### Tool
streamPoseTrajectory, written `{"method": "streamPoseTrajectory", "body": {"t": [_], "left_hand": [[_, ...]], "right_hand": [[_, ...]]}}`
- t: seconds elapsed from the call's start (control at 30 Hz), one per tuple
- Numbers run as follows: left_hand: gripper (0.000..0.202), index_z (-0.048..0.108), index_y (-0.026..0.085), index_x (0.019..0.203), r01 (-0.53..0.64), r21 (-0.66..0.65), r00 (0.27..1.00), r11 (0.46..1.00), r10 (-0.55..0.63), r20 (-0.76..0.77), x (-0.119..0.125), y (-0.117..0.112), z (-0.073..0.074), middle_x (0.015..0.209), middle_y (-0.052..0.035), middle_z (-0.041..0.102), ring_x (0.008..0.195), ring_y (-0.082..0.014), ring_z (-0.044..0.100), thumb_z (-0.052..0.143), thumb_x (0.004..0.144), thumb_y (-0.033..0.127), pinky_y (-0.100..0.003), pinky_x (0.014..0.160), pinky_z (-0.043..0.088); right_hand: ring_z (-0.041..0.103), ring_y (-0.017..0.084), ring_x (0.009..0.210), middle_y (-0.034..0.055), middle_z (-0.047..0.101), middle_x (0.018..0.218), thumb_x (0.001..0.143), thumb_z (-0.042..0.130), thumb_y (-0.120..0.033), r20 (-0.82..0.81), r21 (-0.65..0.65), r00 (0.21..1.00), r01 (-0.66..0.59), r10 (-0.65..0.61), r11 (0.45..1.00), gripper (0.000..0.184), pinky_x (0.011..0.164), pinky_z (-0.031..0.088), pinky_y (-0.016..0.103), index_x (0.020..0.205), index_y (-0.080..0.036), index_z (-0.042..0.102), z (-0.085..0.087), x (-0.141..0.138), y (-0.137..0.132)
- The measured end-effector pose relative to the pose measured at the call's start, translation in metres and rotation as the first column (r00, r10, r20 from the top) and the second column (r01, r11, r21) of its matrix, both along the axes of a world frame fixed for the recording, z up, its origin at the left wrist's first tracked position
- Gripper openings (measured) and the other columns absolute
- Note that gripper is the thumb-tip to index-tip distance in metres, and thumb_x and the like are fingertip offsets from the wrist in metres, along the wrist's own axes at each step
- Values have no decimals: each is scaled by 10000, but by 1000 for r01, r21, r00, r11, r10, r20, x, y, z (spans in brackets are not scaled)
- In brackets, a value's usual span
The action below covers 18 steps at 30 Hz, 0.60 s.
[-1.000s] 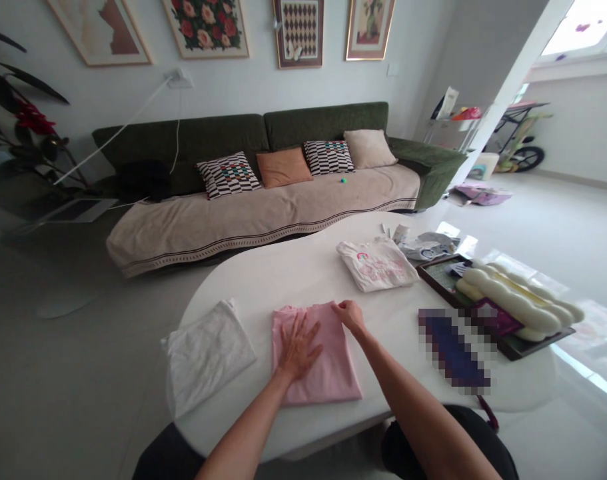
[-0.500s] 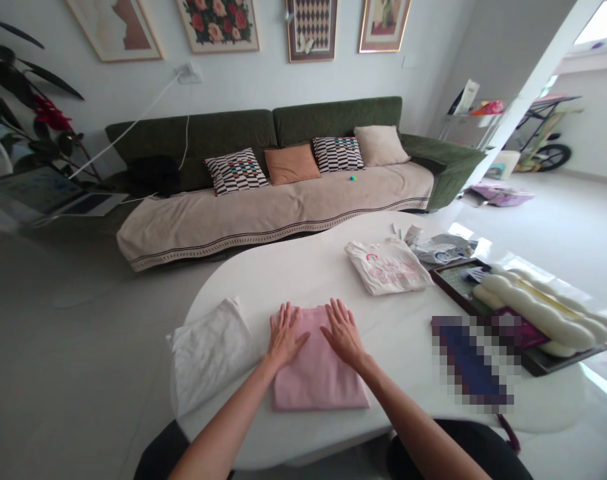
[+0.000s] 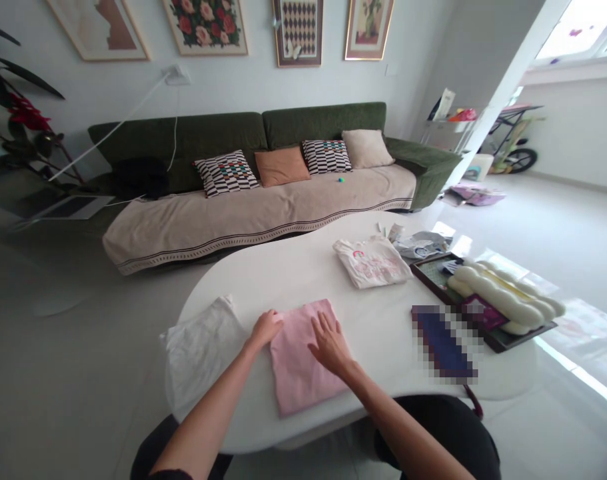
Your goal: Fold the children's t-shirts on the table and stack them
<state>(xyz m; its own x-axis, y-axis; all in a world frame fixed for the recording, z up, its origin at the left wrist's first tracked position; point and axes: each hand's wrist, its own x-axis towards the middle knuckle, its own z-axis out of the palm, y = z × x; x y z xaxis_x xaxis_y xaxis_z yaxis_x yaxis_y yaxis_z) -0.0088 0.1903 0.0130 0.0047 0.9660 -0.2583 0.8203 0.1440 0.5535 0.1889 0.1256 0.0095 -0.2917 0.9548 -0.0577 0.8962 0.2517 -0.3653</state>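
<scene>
A folded pink garment [image 3: 298,360] lies on the white oval table [image 3: 293,273] in front of me. My left hand [image 3: 266,328] is at its far left corner, fingers curled on the fabric edge. My right hand [image 3: 329,341] lies flat and open on the garment's right half. A folded white garment [image 3: 203,347] rests just left of the pink one. A folded cream shirt with a pink print [image 3: 372,261] lies farther back on the right.
A dark tray [image 3: 488,313] with a cream wavy cushion and small items sits at the table's right end, a blurred dark object [image 3: 443,341] beside it. Crumpled papers [image 3: 420,245] lie behind the shirt. A green sofa [image 3: 263,173] with cushions stands beyond the table.
The pink garment has become narrower and shifted. My left hand moved from flat on the fabric to its far left corner, and my right hand moved from the top edge to lie flat on it.
</scene>
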Motion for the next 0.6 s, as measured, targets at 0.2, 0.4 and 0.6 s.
{"method": "streamPoseTrajectory", "body": {"t": [0.2, 0.4, 0.6], "left_hand": [[275, 574, 164, 948, -4, -254, 912, 967, 108, 395, 7, -65, 22, 770, -3, 633, 680, -142, 583, 516, 740, 334, -215, 569, 425], [356, 543, 197, 982, 116, -316, 561, 942, 200, 803, 19, -127, 85, 843, -9, 628, 770, -129, 596, 572, 730, 447, -247, 719, 447], [406, 504, 192, 1093, -54, 46, 475, 997, -15, 880, 0, -127, 149, 1145, -97, 567, 970, -182, 571, 537, 772, 438, -311, 857, 408]], "right_hand": [[249, 288, 1282, 196, 311, 1373, 658, 609, -314, -415, 45, 909, -15, 33, 999, 839, 996, 308, 423, 1360, -61, 226, -6, -49, -76], [469, 191, 1139, 93, 484, 1266, 704, 389, -87, -782, 36, 617, 190, -90, 981, 623, 941, 384, 357, 1315, -183, 324, 30, -57, -89], [597, 184, 871, 28, 641, 1011, 760, 431, -224, -944, -154, 289, 35, -157, 987, 357, 741, 483, 285, 1094, -196, 555, 99, 0, -60]]}}
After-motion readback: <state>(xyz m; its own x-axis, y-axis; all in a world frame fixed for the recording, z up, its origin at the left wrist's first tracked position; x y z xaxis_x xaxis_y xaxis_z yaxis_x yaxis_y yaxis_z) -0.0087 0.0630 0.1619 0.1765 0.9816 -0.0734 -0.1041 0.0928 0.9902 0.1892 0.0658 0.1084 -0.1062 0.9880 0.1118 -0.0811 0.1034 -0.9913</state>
